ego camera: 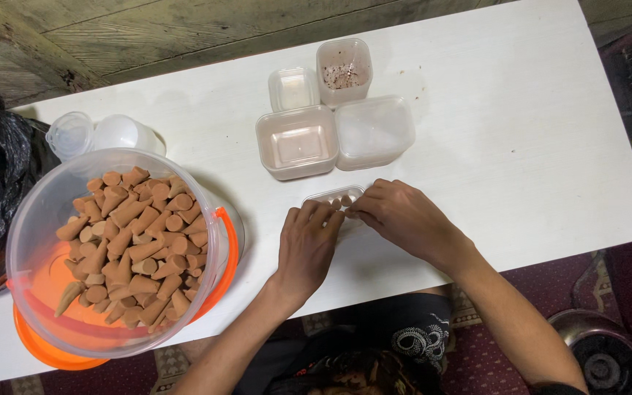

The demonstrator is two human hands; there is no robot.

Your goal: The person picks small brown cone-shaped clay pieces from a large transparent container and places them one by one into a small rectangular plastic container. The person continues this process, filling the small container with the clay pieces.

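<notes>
Both hands meet over a small clear box (334,196) on the white table (535,146): my left hand (307,245) steadies it, my right hand (396,216) pinches brown cones (346,200) in. I'd seat them upright, snug, tips unbroken.

A single head-worn camera looks almost straight down from close above the white rectangular tabletop (477,110), which runs slantwise across the view. The wearer's forearms enter from the bottom edge below that tabletop, and grey wooden floor planks (148,29) show beyond its far edge.
</notes>
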